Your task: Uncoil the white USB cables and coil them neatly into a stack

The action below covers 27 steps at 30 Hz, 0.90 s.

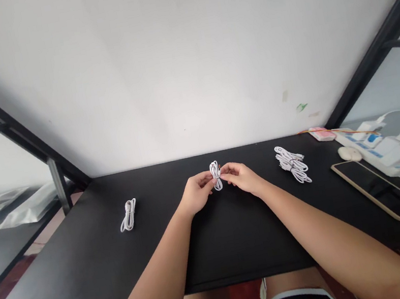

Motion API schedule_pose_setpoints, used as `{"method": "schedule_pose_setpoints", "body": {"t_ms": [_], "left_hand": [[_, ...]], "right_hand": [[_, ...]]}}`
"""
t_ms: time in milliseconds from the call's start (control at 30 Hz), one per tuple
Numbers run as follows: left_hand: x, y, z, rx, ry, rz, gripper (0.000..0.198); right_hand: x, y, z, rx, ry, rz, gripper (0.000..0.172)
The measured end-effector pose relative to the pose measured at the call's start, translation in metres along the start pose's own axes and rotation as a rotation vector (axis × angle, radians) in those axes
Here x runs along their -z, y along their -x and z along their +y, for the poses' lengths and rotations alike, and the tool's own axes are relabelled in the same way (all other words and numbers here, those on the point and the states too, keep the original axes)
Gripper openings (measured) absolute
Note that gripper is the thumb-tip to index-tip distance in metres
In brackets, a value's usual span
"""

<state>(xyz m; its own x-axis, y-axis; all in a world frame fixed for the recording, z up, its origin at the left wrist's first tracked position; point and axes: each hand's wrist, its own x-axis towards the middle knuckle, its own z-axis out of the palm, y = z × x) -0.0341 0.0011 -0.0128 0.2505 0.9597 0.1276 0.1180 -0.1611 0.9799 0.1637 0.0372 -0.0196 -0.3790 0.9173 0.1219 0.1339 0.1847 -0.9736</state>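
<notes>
Between my two hands, a coiled white cable [217,182] is held upright over the middle of the black desk [239,240]. My left hand [198,191] pinches the coil from its left side, fingers closed. From the right, my right hand [239,176] grips the coil's middle between thumb and fingertips, near what looks like a tie. A single bundled white cable [128,215] lies on the desk to the left. To the right rests a pile of coiled white cables [292,164].
A phone [383,189] with a cord plugged in lies at the right. Beyond it are a white power strip [374,149] with chargers, a white mouse-like object [349,153] and a pink box [321,133]. Plastic bags [21,214] sit on the left shelf. Black frame posts flank the desk.
</notes>
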Motion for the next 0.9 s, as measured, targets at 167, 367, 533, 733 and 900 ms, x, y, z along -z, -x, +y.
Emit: {"method": "schedule_pose_setpoints", "body": {"t_ms": [167, 367, 533, 733, 900], "left_hand": [[0.0, -0.002, -0.002, 0.001, 0.039, 0.015, 0.041], [0.0, -0.001, -0.002, -0.009, 0.048, 0.014, 0.04], [0.001, 0.0, 0.002, -0.014, 0.029, 0.009, 0.039], [-0.002, 0.002, 0.005, -0.075, -0.078, -0.04, 0.036], [-0.002, 0.001, 0.003, -0.042, -0.028, -0.022, 0.041]], "right_hand": [[0.003, 0.0, 0.005, 0.097, 0.154, 0.008, 0.027], [0.005, 0.001, 0.001, 0.105, 0.236, 0.028, 0.027], [0.0, 0.001, -0.006, -0.012, 0.092, 0.013, 0.023], [-0.003, 0.003, -0.015, -0.386, -0.25, 0.003, 0.014], [-0.004, 0.004, -0.016, -0.324, -0.212, 0.027, 0.019]]}}
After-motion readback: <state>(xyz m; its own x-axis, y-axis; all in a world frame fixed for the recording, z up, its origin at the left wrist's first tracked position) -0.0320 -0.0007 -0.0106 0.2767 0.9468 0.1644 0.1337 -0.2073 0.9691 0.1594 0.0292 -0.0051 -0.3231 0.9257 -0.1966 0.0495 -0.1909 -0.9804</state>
